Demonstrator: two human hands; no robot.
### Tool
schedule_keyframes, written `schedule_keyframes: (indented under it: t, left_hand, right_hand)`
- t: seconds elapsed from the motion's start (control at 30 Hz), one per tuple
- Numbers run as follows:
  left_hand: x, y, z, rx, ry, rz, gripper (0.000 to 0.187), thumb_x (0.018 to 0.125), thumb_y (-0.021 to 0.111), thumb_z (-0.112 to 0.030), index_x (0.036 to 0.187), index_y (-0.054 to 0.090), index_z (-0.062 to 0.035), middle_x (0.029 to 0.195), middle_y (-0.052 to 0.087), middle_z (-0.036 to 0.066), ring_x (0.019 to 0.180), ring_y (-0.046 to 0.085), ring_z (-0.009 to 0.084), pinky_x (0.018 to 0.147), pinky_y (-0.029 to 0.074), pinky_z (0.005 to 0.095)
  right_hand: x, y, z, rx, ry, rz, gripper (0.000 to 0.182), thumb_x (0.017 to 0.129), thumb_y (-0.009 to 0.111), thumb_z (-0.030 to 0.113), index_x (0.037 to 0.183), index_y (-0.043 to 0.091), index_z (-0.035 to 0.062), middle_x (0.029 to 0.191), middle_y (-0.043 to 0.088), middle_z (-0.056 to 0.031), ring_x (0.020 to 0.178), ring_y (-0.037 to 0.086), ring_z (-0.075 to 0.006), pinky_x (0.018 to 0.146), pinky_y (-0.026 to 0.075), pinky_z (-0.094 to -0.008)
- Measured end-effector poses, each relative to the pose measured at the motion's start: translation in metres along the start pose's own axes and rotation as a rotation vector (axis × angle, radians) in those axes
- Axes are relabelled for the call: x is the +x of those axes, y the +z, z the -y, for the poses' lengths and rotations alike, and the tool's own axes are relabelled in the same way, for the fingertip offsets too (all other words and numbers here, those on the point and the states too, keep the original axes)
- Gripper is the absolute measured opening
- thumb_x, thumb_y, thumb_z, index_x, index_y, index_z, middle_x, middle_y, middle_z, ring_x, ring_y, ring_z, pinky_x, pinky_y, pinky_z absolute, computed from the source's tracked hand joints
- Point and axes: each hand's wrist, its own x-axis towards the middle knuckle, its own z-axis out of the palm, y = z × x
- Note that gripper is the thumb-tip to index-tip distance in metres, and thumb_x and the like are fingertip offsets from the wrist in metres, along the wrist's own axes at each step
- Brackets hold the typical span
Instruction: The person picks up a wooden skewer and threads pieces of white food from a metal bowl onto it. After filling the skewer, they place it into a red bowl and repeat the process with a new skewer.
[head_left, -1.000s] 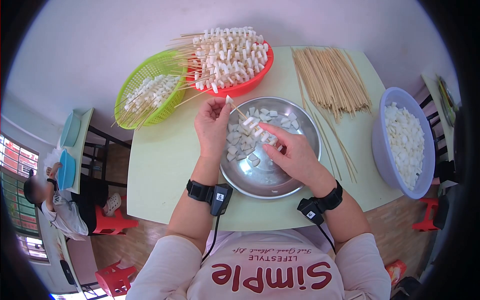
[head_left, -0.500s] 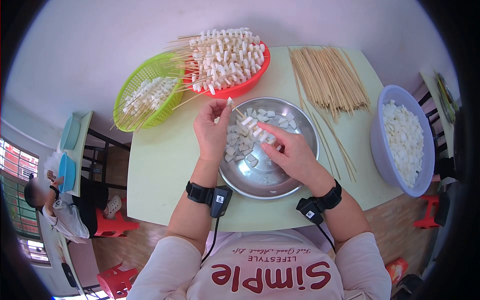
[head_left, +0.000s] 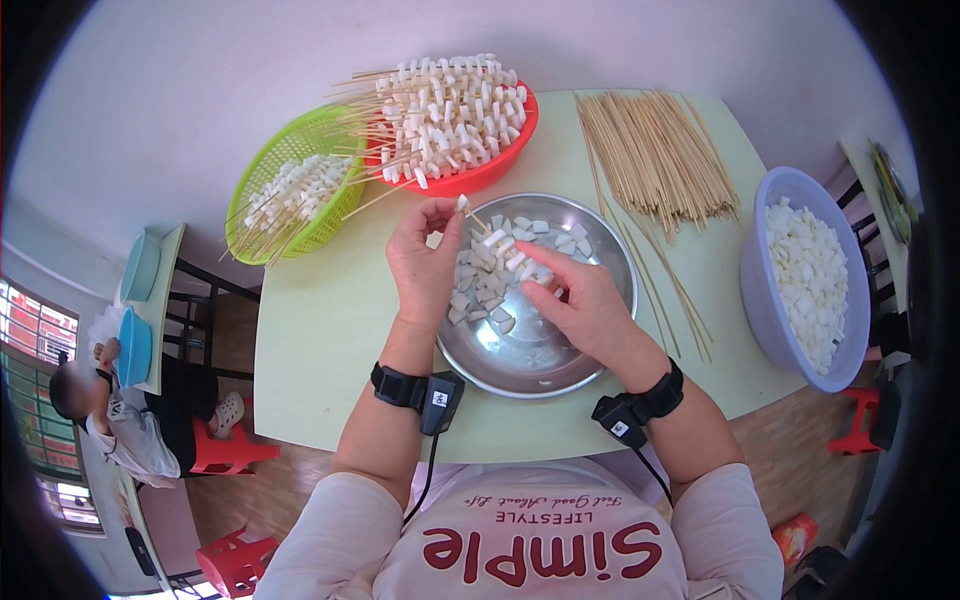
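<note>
A wooden skewer (head_left: 478, 224) threaded with several white cut pieces (head_left: 506, 250) slants over the steel bowl (head_left: 540, 385). My right hand (head_left: 582, 305) is closed around the threaded part, thumb and forefinger against the pieces. At the skewer's upper end, my left hand (head_left: 424, 258) pinches one small white piece (head_left: 462, 203) at the tip; whether the point has entered it cannot be made out. Loose white pieces (head_left: 483, 290) lie in the bowl beneath the skewer, partly hidden by my right hand.
Filled skewers (head_left: 450, 115) heap over a red basin (head_left: 490, 175); more lie in a green basket (head_left: 262, 165). Bare skewers (head_left: 655, 155) are spread at the back right. A lavender tub (head_left: 760, 290) of white pieces (head_left: 803, 280) stands right. Another person (head_left: 135, 435) sits far left.
My left hand and the piece it pinches have shifted very slightly right toward the skewer. My right hand looks almost still. The seated person's hands have moved a little.
</note>
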Motion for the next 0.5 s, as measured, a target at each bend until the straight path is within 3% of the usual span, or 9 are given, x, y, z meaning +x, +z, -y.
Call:
schedule_keyframes:
  t: [0.13, 0.5]
  left_hand:
    - [-0.007, 0.005, -0.011, 0.176, 0.123, 0.033, 0.015, 0.080, 0.068, 0.002, 0.095, 0.064, 0.0011, 0.083, 0.067, 0.007, 0.075, 0.063, 0.0126, 0.071, 0.051, 0.0256]
    - [-0.006, 0.005, -0.002, 0.016, 0.049, 0.059, 0.017, 0.079, 0.069, 0.002, 0.095, 0.064, 0.0008, 0.084, 0.067, 0.006, 0.076, 0.063, 0.0116, 0.072, 0.052, 0.0251]
  right_hand:
    - [0.001, 0.001, -0.002, -0.020, -0.018, -0.026, 0.043, 0.088, 0.063, 0.019, 0.128, 0.055, 0.0087, 0.079, 0.066, -0.0156, 0.061, 0.062, -0.0203, 0.061, 0.050, -0.0304]
    - [0.000, 0.003, -0.004, -0.045, -0.073, -0.068, 0.043, 0.087, 0.064, 0.019, 0.128, 0.054, 0.0085, 0.078, 0.066, -0.0164, 0.062, 0.064, -0.0228, 0.060, 0.051, -0.0319]
